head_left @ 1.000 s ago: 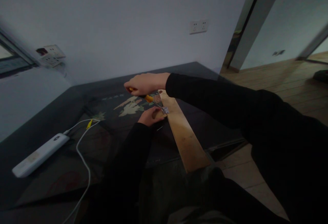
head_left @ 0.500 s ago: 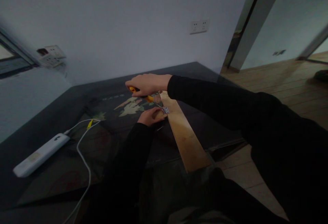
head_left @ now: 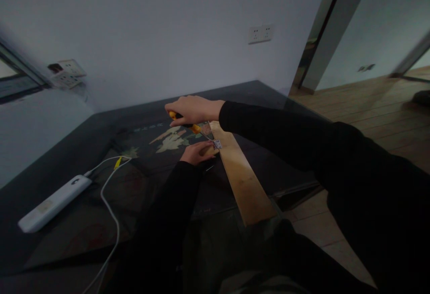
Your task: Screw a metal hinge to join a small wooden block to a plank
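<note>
Screwdriver [head_left: 188, 123] with a yellow and black handle sits in the fist of the right hand [head_left: 192, 109], which is closed round the handle so that only a yellow stub at the far left and a yellow collar at the near right show. Its thin shaft slants down to the right toward a small metal hinge [head_left: 217, 144]; the tip itself is too small and dim to make out, so whether it sits in a screw cannot be told. The hinge lies on the far end of a long wooden board [head_left: 243, 182], close to its left edge. The left hand [head_left: 198, 153] rests just left of the hinge with fingers curled and pressed together against the board's edge; whether it pinches anything small is hidden by the fingers and the poor light.

The board runs from the middle of the dark desk [head_left: 83, 222] toward the near right, and its near end juts past the desk's edge. Both black sleeves cover the near part of the scene, the right one hiding much of the desk's right side. Under the hands a pale leaf pattern [head_left: 171, 141] shows on the desk top, partly covered. At the near left lies a white power strip [head_left: 50, 203], with a white cable [head_left: 112, 222] curving away and cut off at the bottom edge. On the far wall sits a white socket plate [head_left: 260, 34].
</note>
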Available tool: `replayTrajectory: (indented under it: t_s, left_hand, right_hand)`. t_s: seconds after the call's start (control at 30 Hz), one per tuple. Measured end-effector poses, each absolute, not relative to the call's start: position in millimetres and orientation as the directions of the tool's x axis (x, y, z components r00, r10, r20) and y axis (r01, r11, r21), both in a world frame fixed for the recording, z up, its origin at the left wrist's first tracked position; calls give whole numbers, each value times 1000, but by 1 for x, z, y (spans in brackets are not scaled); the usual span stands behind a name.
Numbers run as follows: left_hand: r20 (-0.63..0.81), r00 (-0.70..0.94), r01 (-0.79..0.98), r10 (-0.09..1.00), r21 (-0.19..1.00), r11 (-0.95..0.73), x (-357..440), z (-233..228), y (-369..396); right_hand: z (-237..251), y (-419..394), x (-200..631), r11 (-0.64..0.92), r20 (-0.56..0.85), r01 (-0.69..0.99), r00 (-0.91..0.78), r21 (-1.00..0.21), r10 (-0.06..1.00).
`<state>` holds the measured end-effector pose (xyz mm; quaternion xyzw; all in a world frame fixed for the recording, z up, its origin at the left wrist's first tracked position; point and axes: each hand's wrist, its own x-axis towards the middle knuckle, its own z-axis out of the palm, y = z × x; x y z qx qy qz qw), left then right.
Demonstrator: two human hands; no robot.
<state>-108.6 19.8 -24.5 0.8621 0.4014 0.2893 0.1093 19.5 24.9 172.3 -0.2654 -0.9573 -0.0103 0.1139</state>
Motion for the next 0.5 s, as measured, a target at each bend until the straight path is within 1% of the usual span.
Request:
replayTrajectory:
  t_s: [0.27, 0.43, 0.5]
  left_hand:
    - [416, 513, 627, 751, 417, -658, -109, -27, 22]
    - [426, 492, 635, 759, 422, -648, -108, -28, 20]
    - [431, 494, 631, 755, 421, -652, -108, -28, 20]
  right_hand:
    - [170, 23, 19, 854, 229, 516, -825, -67, 516]
    - [172, 21, 20, 852, 175, 513, -834, -102, 523]
    - [173, 22, 20, 860, 163, 501, -844, -99, 511]
